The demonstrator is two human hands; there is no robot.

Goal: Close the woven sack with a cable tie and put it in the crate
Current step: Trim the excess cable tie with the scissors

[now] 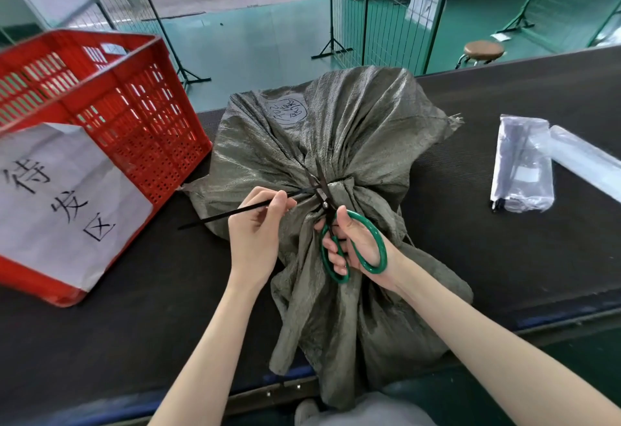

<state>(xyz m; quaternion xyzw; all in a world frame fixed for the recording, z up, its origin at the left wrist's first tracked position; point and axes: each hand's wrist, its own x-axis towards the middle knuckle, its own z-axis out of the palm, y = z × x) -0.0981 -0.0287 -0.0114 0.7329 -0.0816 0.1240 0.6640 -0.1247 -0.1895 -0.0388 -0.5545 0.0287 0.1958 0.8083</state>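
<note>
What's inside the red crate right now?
Through the open top and slotted walls of the red crate, only its own far walls show. Its bottom is hidden behind the near wall and the paper sign. The woven sack lies outside it, on the table.

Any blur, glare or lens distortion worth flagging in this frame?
Head view: wide-angle distortion, the table edges slant and the fence posts lean. Head view: soft even light, mild sheen on the woven sack and plastic packets. Head view: left hand, cable tie, right hand and scissors sharp; far top-left corner smeared.
</note>
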